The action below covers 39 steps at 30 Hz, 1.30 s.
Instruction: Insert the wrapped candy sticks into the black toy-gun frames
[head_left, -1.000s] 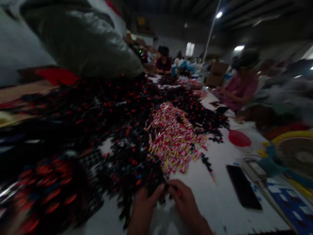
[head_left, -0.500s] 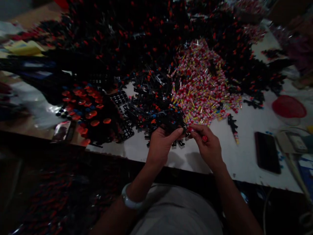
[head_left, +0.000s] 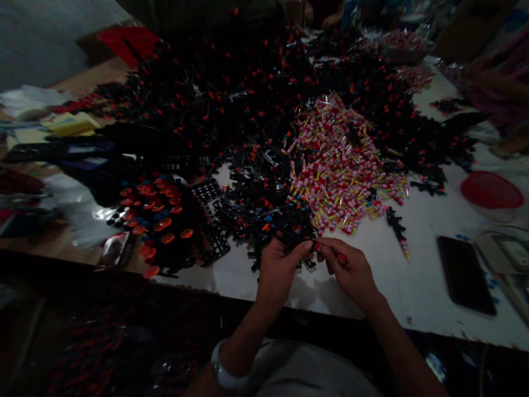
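Observation:
My left hand [head_left: 280, 271] is closed on a dark toy gun [head_left: 294, 238], mostly hidden among the similar guns behind it. Against its front end, my right hand [head_left: 350, 271] pinches a small candy tube, largely covered by the fingertips. A second tube's red end [head_left: 341, 258] sticks out between the right hand's curled fingers. Just beyond the hands lies a heap of small black toy guns [head_left: 264, 201] with orange and blue bits. Beside it is a mound of pink, red and yellow candy tubes [head_left: 336, 165]. One toy gun with a tube on its end [head_left: 397, 230] lies apart to the right.
A dark phone [head_left: 466, 274] and a red mesh basket [head_left: 491, 189] lie at right. Orange-topped pieces [head_left: 163, 223] stand bunched at left, near clear plastic bags [head_left: 78, 207]. A red bin [head_left: 128, 45] stands far left. Other people are at the far side and right.
The view has tilted up, so the table sits lower in it and more of the far side shows. Both hands stay together, with the tube end still against the toy gun.

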Each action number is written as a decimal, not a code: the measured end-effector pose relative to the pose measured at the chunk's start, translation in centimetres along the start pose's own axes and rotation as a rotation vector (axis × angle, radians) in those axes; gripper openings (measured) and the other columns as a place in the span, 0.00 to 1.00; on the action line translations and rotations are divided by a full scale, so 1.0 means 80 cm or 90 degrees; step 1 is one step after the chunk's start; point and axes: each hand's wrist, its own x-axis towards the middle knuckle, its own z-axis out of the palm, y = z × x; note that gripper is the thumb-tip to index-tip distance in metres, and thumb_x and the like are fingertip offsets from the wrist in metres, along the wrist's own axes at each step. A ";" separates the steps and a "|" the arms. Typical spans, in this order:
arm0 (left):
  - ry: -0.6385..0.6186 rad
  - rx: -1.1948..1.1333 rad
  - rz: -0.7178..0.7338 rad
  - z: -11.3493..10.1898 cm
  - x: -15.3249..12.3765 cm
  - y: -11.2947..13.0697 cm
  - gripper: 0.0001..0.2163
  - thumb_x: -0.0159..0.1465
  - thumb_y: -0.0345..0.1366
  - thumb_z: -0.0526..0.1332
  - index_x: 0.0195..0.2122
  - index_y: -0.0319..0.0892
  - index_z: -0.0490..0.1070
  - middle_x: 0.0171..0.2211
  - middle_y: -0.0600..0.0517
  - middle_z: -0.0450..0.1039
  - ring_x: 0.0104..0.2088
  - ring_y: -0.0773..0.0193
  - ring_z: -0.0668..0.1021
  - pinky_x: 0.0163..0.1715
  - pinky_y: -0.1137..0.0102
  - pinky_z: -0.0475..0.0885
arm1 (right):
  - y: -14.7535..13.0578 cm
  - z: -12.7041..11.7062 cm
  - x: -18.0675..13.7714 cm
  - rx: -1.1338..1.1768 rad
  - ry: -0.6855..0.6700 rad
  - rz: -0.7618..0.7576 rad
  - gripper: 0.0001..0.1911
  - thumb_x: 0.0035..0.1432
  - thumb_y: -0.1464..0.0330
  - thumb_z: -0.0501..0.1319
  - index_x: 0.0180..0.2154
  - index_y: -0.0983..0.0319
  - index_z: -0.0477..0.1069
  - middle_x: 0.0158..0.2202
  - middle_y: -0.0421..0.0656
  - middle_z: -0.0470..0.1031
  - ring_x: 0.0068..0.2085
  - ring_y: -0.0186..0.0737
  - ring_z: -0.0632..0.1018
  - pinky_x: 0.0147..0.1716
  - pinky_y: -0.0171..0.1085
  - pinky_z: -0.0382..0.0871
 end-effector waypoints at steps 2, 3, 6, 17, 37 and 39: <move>0.025 -0.010 -0.016 0.001 -0.001 -0.005 0.11 0.50 0.36 0.69 0.32 0.39 0.73 0.27 0.55 0.75 0.24 0.71 0.73 0.26 0.75 0.70 | 0.004 0.006 -0.004 -0.048 0.009 -0.030 0.14 0.63 0.63 0.52 0.45 0.60 0.72 0.32 0.42 0.76 0.28 0.34 0.75 0.30 0.34 0.71; 0.036 -0.017 -0.025 0.002 -0.001 -0.008 0.11 0.49 0.36 0.69 0.32 0.39 0.73 0.27 0.56 0.75 0.24 0.72 0.72 0.26 0.75 0.69 | 0.005 0.010 -0.007 -0.080 0.020 -0.043 0.14 0.63 0.64 0.51 0.45 0.60 0.71 0.34 0.43 0.76 0.32 0.36 0.76 0.34 0.35 0.72; 0.044 -0.019 -0.044 0.011 0.000 -0.017 0.10 0.50 0.36 0.69 0.31 0.38 0.72 0.25 0.56 0.74 0.25 0.71 0.72 0.27 0.75 0.68 | 0.012 0.023 -0.016 -0.183 0.093 -0.056 0.14 0.63 0.62 0.52 0.46 0.61 0.69 0.38 0.46 0.76 0.39 0.39 0.77 0.39 0.36 0.71; -0.145 0.402 0.081 0.023 0.005 -0.047 0.10 0.56 0.38 0.64 0.39 0.43 0.75 0.34 0.51 0.75 0.35 0.63 0.75 0.36 0.69 0.68 | 0.081 -0.083 -0.067 -0.466 0.324 0.106 0.17 0.63 0.59 0.50 0.41 0.63 0.71 0.38 0.51 0.75 0.39 0.46 0.75 0.39 0.44 0.69; 0.003 0.828 0.451 -0.044 0.026 -0.053 0.10 0.63 0.33 0.57 0.44 0.42 0.72 0.41 0.46 0.75 0.43 0.56 0.73 0.44 0.60 0.64 | 0.053 -0.023 0.009 -0.290 0.210 0.115 0.13 0.59 0.58 0.56 0.32 0.61 0.70 0.29 0.41 0.72 0.31 0.37 0.73 0.32 0.35 0.65; 0.021 0.773 0.413 -0.039 0.025 -0.045 0.09 0.62 0.34 0.58 0.42 0.43 0.74 0.41 0.46 0.76 0.44 0.55 0.73 0.45 0.59 0.64 | 0.048 -0.040 0.002 -0.275 0.302 0.091 0.13 0.59 0.58 0.57 0.32 0.61 0.70 0.28 0.40 0.72 0.29 0.35 0.72 0.31 0.35 0.66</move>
